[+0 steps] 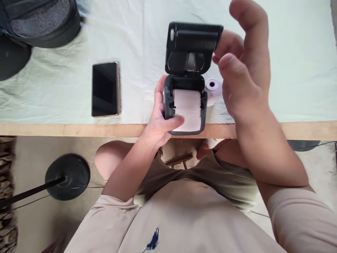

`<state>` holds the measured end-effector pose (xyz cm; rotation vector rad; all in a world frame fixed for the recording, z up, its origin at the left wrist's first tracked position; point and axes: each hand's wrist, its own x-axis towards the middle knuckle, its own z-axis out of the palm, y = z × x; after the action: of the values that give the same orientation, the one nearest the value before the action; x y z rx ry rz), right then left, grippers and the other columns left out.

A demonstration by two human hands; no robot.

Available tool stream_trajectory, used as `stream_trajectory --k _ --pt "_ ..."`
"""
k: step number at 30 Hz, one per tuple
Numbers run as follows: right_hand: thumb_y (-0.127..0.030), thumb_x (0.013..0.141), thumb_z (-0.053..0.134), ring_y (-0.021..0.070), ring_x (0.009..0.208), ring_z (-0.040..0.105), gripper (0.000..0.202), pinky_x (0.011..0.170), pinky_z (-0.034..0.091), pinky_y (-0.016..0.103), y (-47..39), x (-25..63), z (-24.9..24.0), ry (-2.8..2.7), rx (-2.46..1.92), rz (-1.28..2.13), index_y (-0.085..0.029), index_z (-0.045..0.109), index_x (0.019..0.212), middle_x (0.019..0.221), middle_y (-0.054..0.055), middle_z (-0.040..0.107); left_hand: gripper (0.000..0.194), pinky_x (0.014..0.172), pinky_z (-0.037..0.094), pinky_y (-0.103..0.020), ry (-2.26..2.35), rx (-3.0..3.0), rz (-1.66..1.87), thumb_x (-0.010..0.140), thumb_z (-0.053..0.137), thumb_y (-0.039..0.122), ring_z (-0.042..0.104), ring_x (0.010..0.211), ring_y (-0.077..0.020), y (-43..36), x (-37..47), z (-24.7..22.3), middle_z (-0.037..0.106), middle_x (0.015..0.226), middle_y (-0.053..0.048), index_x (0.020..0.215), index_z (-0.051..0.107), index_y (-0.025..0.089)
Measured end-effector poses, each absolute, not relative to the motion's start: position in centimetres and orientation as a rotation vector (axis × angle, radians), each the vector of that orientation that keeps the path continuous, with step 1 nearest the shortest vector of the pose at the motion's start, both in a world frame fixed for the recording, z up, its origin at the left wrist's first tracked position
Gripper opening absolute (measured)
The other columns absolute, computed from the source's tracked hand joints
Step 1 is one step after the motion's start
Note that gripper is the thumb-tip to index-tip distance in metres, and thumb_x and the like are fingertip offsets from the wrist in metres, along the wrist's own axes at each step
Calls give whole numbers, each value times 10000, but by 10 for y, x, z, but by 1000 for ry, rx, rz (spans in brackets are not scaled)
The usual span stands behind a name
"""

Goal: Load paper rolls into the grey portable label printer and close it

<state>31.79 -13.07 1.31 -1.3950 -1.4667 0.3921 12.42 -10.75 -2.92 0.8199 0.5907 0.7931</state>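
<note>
A small black printer-like device (pixel 184 80) has its lid (pixel 193 45) raised, and a white paper roll (pixel 187 105) lies in its compartment. My left hand (pixel 163 117) holds the device from its left side, with the thumb across the paper. To the right of the lid is my right hand (pixel 244 70), its thumb and index finger spread apart; its other fingers are curled behind the lid's right edge, and whether they touch it is unclear. Another paper roll (pixel 213 85) rests on the cloth between the device and my right hand.
A phone (pixel 104 89) lies on the pale cloth (pixel 137 42) to the left. Dark bag-like items (pixel 42 24) occupy the top left corner. The wooden table edge (pixel 65 129) runs across the front, with a round black stand base (pixel 70 175) below.
</note>
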Motion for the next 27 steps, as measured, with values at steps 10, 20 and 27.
stream_trajectory --k 10,20,27 --pt "-285 961 713 284 1378 716 282 1106 607 468 -149 313 25 -1822 -1328 361 -266 728 1242 1431 75 771 1081 1191 586 -515 561 728 825 730 924 264 676 1446 -353 -110 125 -21 709 1402 -29 1643 358 380" --pt "-187 988 716 311 1350 699 248 1108 604 491 -150 315 30 -1932 -1420 453 -258 676 1223 1356 83 746 408 1349 475 -514 554 533 959 981 454 271 381 1745 -265 -109 133 -15 749 1391 2 1337 652 301" --pt "-254 1011 693 294 1361 707 287 1172 596 522 -160 321 40 -2023 -1368 305 -264 729 1296 1455 106 743 389 1368 484 -515 657 564 943 960 551 193 437 1710 -293 -105 132 -11 812 1281 -14 1327 639 291"
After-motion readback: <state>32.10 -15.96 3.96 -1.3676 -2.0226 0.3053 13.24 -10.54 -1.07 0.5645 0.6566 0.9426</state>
